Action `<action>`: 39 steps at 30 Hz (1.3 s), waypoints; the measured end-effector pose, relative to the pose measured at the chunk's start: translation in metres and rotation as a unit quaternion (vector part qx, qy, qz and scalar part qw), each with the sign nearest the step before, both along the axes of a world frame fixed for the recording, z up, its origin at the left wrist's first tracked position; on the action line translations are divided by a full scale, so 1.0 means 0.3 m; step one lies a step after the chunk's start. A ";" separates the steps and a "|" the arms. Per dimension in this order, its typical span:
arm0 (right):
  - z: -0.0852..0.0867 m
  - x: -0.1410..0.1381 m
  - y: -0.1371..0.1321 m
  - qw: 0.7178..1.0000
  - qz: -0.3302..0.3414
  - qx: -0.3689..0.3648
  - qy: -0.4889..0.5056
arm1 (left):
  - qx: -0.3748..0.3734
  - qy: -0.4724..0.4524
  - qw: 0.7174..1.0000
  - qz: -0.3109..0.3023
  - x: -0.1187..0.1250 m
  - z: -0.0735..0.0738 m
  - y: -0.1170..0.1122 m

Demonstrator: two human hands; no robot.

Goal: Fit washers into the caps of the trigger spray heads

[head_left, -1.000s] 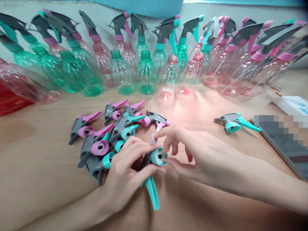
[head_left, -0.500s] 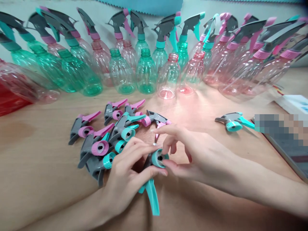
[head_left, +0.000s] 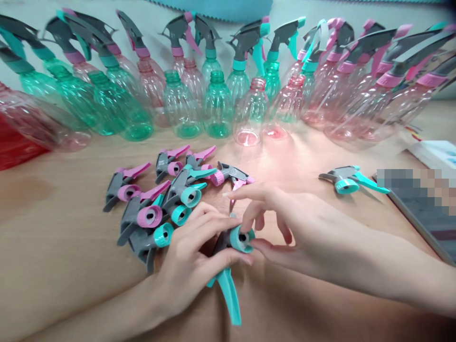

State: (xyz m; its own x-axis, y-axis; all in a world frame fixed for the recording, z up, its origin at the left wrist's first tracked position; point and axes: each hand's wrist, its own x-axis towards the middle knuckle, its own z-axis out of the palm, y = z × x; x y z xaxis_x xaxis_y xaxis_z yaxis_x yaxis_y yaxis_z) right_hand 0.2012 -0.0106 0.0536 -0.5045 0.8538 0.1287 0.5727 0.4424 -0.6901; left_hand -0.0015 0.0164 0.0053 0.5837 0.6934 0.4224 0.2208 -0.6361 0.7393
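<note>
My left hand point(head_left: 203, 247) is wrapped round a grey spray trigger head point(head_left: 228, 289) with a teal lever and collar. The lever points down toward me, and the collar's open end faces right. At that collar, the thumb and bent fingers of my right hand point(head_left: 285, 223) grip the rim, with the index finger stretched out above. Part of the head's grey body is covered by my left fingers. Just left of my hands lies a pile of loose trigger heads point(head_left: 149, 216), some with pink parts and some with teal.
Green bottles point(head_left: 217, 107) and pink bottles point(head_left: 251, 111) stand along the back, several capped with trigger heads. One teal trigger head point(head_left: 345, 183) lies at the right, beside a dark flat device point(head_left: 423, 223), partly blurred out. Something red point(head_left: 21, 145) is at the left edge.
The held trigger head and both hands have shifted slightly right and down in view. My grip on the teal collar looks nearly the same.
</note>
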 end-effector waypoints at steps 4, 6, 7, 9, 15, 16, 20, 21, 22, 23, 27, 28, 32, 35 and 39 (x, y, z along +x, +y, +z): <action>-0.009 -0.015 0.005 0.999 0.009 0.015 0.032 | -0.027 0.006 0.999 -0.028 0.001 0.004 0.004; -0.005 -0.008 0.004 0.999 0.005 0.035 0.006 | -0.025 0.005 0.999 -0.032 -0.001 0.000 0.003; -0.002 -0.002 0.002 0.999 -0.002 0.045 -0.016 | -0.021 0.005 0.999 -0.031 -0.002 -0.003 0.003; 0.004 0.012 -0.004 0.996 -0.018 0.066 -0.060 | -0.012 0.004 1.000 -0.027 -0.004 -0.008 0.000; -0.007 -0.001 -0.014 0.994 0.000 0.088 -0.062 | -0.019 0.000 1.000 -0.012 -0.007 -0.011 0.002; -0.011 -0.007 -0.011 0.994 -0.003 0.099 -0.049 | -0.031 0.008 0.999 -0.004 -0.007 -0.011 0.004; -0.006 -0.001 0.004 0.993 -0.002 0.104 -0.050 | -0.039 0.013 0.999 0.011 -0.002 -0.006 0.006; 0.000 0.007 0.004 0.994 0.002 0.093 -0.065 | -0.036 0.013 0.999 0.005 0.000 -0.003 0.005; 0.006 0.015 0.004 0.993 0.003 0.084 -0.082 | -0.033 0.015 0.999 -0.003 0.003 0.000 0.004; 0.012 0.022 0.002 0.992 0.002 0.076 -0.099 | -0.033 0.018 0.999 -0.008 0.006 0.003 0.003; 0.006 0.026 -0.010 0.987 -0.001 0.086 -0.139 | -0.041 0.013 0.999 0.000 0.009 0.005 0.002; -0.001 0.021 -0.012 0.986 0.002 0.093 -0.137 | -0.045 0.008 0.999 0.005 0.007 0.003 0.003; -0.019 0.008 -0.008 0.989 -0.002 0.113 -0.090 | -0.064 -0.009 0.998 0.015 -0.001 -0.012 0.007; -0.004 0.014 -0.001 0.995 -0.014 0.091 -0.037 | -0.081 -0.011 0.997 0.012 -0.003 -0.016 0.007; 0.027 0.029 -0.002 0.997 0.003 0.058 -0.043 | -0.074 -0.004 0.997 -0.003 0.001 -0.011 0.001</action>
State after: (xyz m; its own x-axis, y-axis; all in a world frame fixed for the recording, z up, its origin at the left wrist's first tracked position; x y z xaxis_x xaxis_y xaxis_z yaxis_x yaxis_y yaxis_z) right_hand 0.2098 -0.0113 0.0616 -0.5238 0.8320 0.1827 0.6244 0.5209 -0.5821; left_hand -0.0011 0.0165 0.0019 0.5851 0.7452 0.3200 0.2115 -0.5211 0.8269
